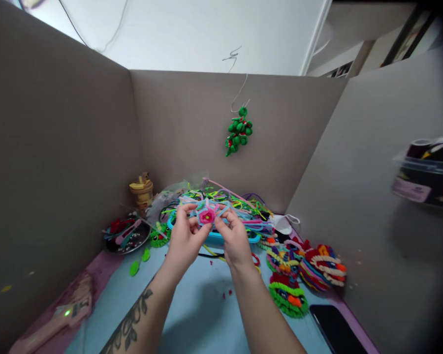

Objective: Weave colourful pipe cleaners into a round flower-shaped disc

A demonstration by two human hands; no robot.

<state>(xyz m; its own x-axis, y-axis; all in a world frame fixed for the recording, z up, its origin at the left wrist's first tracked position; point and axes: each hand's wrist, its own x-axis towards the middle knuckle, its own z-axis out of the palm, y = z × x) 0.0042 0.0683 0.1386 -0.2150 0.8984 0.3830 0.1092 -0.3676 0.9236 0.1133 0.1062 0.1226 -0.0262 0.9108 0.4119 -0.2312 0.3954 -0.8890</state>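
Observation:
Both of my hands are raised over the table and pinch one small pipe-cleaner piece [207, 214]: a pink and red woven centre with pale blue stems sticking out like spokes. My left hand [185, 238] grips its left side with thumb and fingers closed. My right hand [235, 239] pinches its right side. Just behind the piece lies a big loose heap of coloured pipe cleaners [239, 206] in a blue tray [214, 238].
Grey cardboard walls [59, 162] enclose the light blue table [203, 305] on three sides. A green pipe-cleaner ornament [238, 132] hangs on the back wall. Finished woven pieces [305, 273] lie at right beside a black phone [335, 327]. A round dish [127, 236], a yellow spool [142, 191] and a pink glue gun [55, 322] sit at left.

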